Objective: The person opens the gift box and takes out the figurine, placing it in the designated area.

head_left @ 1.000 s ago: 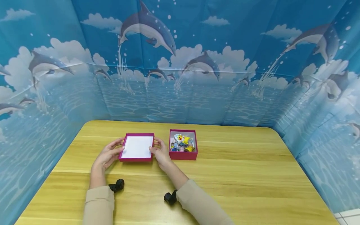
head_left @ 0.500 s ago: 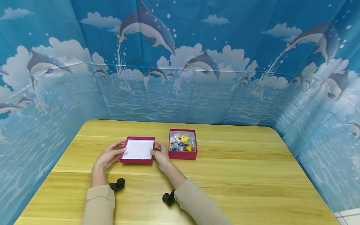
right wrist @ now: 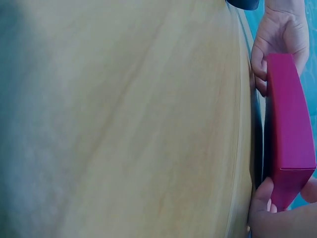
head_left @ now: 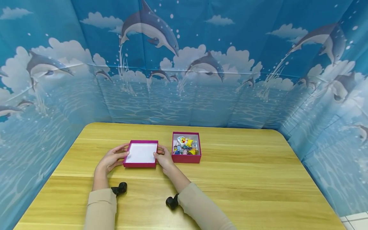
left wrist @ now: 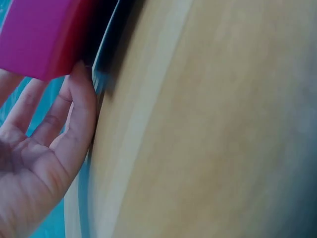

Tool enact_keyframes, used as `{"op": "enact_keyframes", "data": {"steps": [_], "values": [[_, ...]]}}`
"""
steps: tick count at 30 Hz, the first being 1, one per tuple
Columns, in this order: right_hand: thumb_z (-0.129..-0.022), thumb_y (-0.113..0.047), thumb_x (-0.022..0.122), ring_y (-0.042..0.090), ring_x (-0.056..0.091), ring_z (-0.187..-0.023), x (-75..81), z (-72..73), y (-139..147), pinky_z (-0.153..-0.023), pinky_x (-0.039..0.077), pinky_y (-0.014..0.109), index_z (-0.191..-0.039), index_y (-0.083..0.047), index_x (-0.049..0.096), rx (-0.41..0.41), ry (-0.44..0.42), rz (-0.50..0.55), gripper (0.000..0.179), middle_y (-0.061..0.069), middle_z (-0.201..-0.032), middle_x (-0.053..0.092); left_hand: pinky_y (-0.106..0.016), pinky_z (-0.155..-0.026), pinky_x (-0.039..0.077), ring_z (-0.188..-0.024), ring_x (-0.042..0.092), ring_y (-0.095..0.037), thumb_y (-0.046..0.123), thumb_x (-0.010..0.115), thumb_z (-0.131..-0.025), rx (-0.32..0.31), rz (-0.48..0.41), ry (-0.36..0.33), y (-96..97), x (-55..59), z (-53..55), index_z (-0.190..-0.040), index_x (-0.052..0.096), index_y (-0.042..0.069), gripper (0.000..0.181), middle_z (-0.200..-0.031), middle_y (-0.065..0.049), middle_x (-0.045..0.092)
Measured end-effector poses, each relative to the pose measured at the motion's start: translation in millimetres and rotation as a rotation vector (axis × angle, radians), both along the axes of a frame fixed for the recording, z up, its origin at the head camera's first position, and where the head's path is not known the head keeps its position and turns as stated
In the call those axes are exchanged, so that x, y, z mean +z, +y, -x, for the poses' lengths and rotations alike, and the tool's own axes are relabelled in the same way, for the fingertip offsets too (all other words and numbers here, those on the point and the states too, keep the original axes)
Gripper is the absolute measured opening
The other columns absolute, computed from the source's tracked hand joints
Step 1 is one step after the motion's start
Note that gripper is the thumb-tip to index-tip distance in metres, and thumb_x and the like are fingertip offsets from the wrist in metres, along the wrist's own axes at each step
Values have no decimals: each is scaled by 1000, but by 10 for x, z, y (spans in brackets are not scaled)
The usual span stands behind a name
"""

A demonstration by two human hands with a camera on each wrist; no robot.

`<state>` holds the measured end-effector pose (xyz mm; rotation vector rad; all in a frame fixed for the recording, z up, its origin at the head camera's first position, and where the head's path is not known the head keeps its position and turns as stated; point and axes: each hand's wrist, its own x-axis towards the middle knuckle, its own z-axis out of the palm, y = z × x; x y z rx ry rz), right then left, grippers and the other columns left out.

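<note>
A shallow magenta box lid [head_left: 142, 153] lies with its white inside facing up, on or close over the wooden table. My left hand [head_left: 111, 159] grips its left side, thumb at the rim and fingers along the outer wall. On the opposite side my right hand [head_left: 165, 160] holds the lid in the same way. Both wrist views show the thumbs at the edge of the magenta wall [left wrist: 37, 37], and the right wrist view takes in the long front wall [right wrist: 291, 119] between the two hands.
Just right of the lid stands a deeper magenta box [head_left: 186, 159], open at the top. Several small toy figures [head_left: 189, 142], yellow, white, blue and pink, fill it. The wooden table [head_left: 247, 179] ends at a blue dolphin-print curtain [head_left: 172, 102].
Both hands have brought the lid slightly down and towards me, and its tilt has levelled out. During the last half second it has hardly moved. The deeper box stays in place.
</note>
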<state>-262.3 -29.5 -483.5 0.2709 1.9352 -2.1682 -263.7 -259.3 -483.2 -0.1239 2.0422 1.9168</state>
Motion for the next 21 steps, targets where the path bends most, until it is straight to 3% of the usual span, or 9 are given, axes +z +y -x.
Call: {"op": "enact_keyframes", "data": {"steps": [9, 21], "values": [[-85, 2, 59, 14, 51, -75, -8, -7, 0, -59, 48, 20, -128, -6, 49, -2, 15, -74, 44, 9, -99, 48, -25, -80, 50, -92, 53, -10, 16, 59, -90, 2, 78, 20, 17, 12, 3, -144, 27, 7, 64, -130, -16, 36], [-83, 5, 61, 16, 52, -78, -3, -31, -37, -69, 49, 20, -126, -3, 52, -27, 91, -154, 45, 11, -98, 50, -26, -79, 52, -88, 56, -10, 9, 58, -90, -13, 83, 52, 16, -4, -3, -144, 28, 7, 62, -128, -19, 38]]}}
